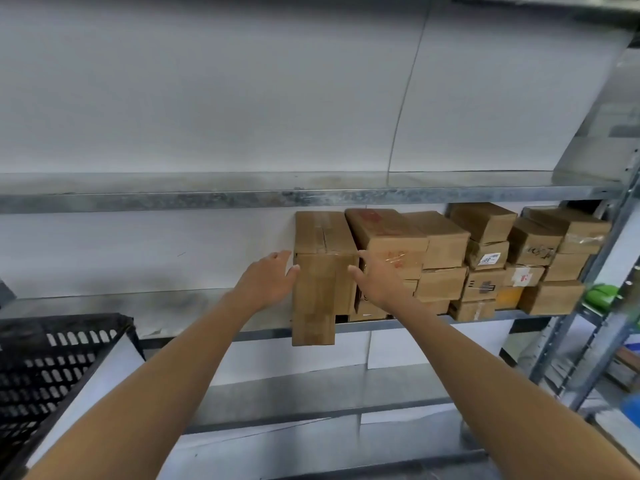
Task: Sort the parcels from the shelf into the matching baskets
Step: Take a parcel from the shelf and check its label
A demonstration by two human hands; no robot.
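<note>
- On the middle shelf [173, 306] of a metal rack, 1 tall cardboard parcel [322, 289] stands at the left end of a row of boxes, with its lower end hanging past the shelf's front edge.
- Its long axis runs up and down. The narrow front face points toward the camera, and the top face runs back to the white wall.
- The left hand [270, 282] lies against the parcel's left side with fingers nearly straight, and the thumb tip touches the front left edge.
- The right hand [377, 282] lies against the parcel's right side with fingers stretched out flat in front of the neighbouring box, and its thumb touches the front right edge.
- Neither hand curls around the parcel, which sits between the 2 flat hands.
- Just to the right, a stack of parcels [485, 265] fills the rest of the shelf, several layers high. Most lie with their long sides running back toward the wall, and a few carry white labels or tape.
- A black perforated basket [52, 368] sits at the lower left, well apart from the parcel. A white sheet [100, 379] lies along its near side, and I cannot tell what is inside it.
- The upper shelf [242, 195] runs above the boxes.
- A green object [602, 294] shows beyond the rack's right post, too blurred to identify.
</note>
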